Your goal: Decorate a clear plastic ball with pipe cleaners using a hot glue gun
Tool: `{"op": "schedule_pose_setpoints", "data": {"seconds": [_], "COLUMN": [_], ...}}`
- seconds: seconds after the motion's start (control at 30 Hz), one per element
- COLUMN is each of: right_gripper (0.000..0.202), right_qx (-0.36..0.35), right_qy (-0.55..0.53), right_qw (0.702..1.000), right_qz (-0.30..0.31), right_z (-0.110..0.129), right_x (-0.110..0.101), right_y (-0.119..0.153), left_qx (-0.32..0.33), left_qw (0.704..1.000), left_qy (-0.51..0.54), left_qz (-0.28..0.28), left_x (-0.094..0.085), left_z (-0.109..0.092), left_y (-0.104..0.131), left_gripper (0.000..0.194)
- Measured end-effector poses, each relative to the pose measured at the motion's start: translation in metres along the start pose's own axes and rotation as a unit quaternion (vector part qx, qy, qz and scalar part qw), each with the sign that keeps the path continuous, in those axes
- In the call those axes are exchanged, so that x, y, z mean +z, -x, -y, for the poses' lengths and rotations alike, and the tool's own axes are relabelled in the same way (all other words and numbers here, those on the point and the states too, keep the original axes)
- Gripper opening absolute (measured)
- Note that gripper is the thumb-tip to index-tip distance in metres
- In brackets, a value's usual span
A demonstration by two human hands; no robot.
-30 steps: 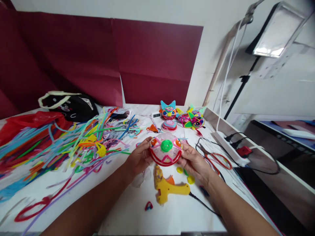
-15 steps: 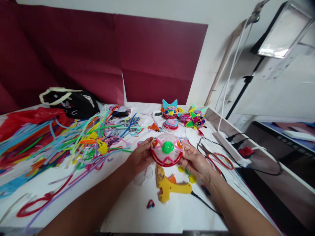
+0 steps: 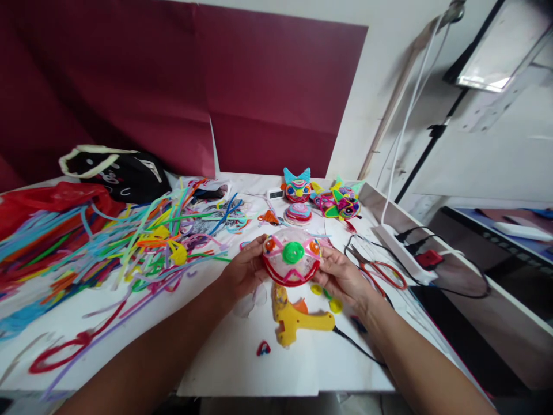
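A round, clear craft face [image 3: 292, 256] with a green nose, orange eyes, pink strips and a red rim is held up above the table. My left hand [image 3: 247, 270] grips its left edge and my right hand [image 3: 343, 275] its right edge. Below it lies a yellow glue gun [image 3: 302, 321], its black cord running to the right. Yellow discs [image 3: 336, 305] sit under my right hand, and a small red and blue piece [image 3: 263, 348] is near the front. Part of a clear piece [image 3: 250, 302] shows beside my left wrist.
Colourful pipe cleaners [image 3: 147, 242] cover the left side, with a black bag [image 3: 125, 176] behind. At the back are finished craft faces [image 3: 298, 187] and a layered round piece [image 3: 298, 213]. Orange-handled scissors [image 3: 380, 272] and a power strip [image 3: 406, 256] are at the right.
The camera view has shifted slightly, so the table items appear higher. The craft face has tilted a little between my hands, and both hands still hold it.
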State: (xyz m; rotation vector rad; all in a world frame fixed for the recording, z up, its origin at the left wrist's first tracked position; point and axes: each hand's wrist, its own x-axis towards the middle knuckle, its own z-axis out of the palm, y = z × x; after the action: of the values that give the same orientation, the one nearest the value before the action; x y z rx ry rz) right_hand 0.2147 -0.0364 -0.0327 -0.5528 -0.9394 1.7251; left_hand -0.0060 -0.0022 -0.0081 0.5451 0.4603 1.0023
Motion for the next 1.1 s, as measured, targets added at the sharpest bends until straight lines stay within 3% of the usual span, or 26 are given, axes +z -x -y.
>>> {"op": "schedule_pose_setpoints", "data": {"seconds": [1.1], "right_gripper": [0.025], "right_qx": [-0.006], "right_qy": [0.0], "right_qw": [1.0], "right_qz": [-0.013], "right_z": [-0.0011], "right_x": [-0.0004], "right_y": [-0.0002], "left_qx": [0.0], "left_qw": [1.0], "left_qy": [0.017], "left_qz": [-0.003], "left_x": [-0.0037], "left_z": [0.0022], "left_y": [-0.0006], "left_gripper": [0.034]}}
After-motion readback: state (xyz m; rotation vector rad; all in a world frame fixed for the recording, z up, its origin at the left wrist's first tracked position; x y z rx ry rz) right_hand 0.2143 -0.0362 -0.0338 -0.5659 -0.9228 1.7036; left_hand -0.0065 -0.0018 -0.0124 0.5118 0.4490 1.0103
